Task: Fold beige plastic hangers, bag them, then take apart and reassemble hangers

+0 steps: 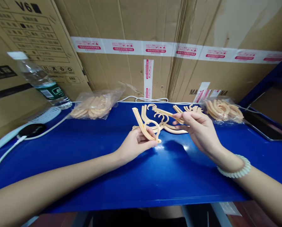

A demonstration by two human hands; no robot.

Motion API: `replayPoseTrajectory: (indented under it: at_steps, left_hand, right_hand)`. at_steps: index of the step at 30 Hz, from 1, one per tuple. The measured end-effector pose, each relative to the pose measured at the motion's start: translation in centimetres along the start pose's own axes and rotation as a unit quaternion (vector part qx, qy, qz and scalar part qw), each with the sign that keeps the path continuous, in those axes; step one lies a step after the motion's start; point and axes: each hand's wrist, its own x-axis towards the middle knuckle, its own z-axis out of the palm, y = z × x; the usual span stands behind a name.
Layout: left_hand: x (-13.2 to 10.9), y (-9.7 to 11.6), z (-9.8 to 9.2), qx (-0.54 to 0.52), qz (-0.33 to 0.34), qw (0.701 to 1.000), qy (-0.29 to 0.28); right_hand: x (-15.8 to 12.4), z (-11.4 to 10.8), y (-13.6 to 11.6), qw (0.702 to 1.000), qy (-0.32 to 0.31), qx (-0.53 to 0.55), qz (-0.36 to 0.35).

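Note:
My left hand (135, 143) is closed on a beige plastic hanger arm (139, 121) with a curved hook (158, 130) joined at its lower end. The arm points up and to the left. To its right, my right hand (199, 130) pinches a second beige hanger arm (166, 113), held apart from the first and slanting toward the upper left. Behind both hands, beige clothes hangers (175, 129) lie on the blue table (141, 183), partly covered by my hands. More loose arms and hooks lie around them.
Clear bags of beige hanger parts stand at the back left (93, 105) and back right (222, 108). A water bottle (48, 91), a hairbrush (42, 116) and a black disc with a cable (31, 130) are at left. A phone (266, 126) lies at right. Cardboard boxes (122, 75) wall the back.

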Motion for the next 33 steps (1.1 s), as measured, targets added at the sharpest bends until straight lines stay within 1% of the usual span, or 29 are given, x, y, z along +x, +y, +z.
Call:
replayPoseTrajectory:
  at_steps: [3, 5, 8, 10, 14, 18, 22, 24, 27, 33]
  left_hand:
    - [0.0, -0.1, 0.0, -0.007, 0.009, 1.000, -0.004]
    - [0.1, -0.2, -0.1, -0.011, 0.023, 1.000, -0.007]
    - [0.0, -0.2, -0.1, -0.003, 0.041, 0.999, -0.013]
    - [0.0, -0.2, -0.2, 0.010, 0.048, 0.999, -0.017]
    - [0.0, 0.1, -0.2, 0.031, 0.047, 0.998, -0.032]
    - [0.0, 0.3, -0.2, 0.044, 0.041, 0.997, -0.050]
    - [-0.2, 0.2, -0.1, 0.031, 0.037, 0.997, -0.062]
    - [-0.3, 0.1, -0.2, 0.027, 0.030, 0.998, -0.047]
    - [-0.4, 0.1, -0.3, 0.033, 0.018, 0.999, -0.013]
    - [-0.2, -0.3, -0.4, 0.007, 0.020, 1.000, 0.011]
  right_hand:
    - [-0.8, 0.7, 0.6, 0.999, 0.005, 0.019, 0.037]
    - [-1.1, 1.0, 0.9, 0.995, -0.003, 0.059, 0.075]
    - [-1.3, 1.2, 1.4, 0.981, -0.059, 0.108, 0.153]
    - [-1.4, 1.3, 2.0, 0.976, -0.096, 0.100, 0.170]
    - [-1.4, 1.4, 3.0, 0.986, -0.110, 0.042, 0.120]
    - [-1.4, 1.4, 3.2, 0.982, -0.149, 0.012, 0.116]
    - [-1.5, 1.3, 3.0, 0.975, -0.191, -0.004, 0.109]
    - [-1.5, 1.3, 2.9, 0.977, -0.192, -0.020, 0.092]
    - [-1.6, 1.5, 2.9, 0.982, -0.175, -0.044, 0.064]
    - [-2.0, 2.2, 2.7, 0.984, -0.154, -0.076, 0.051]
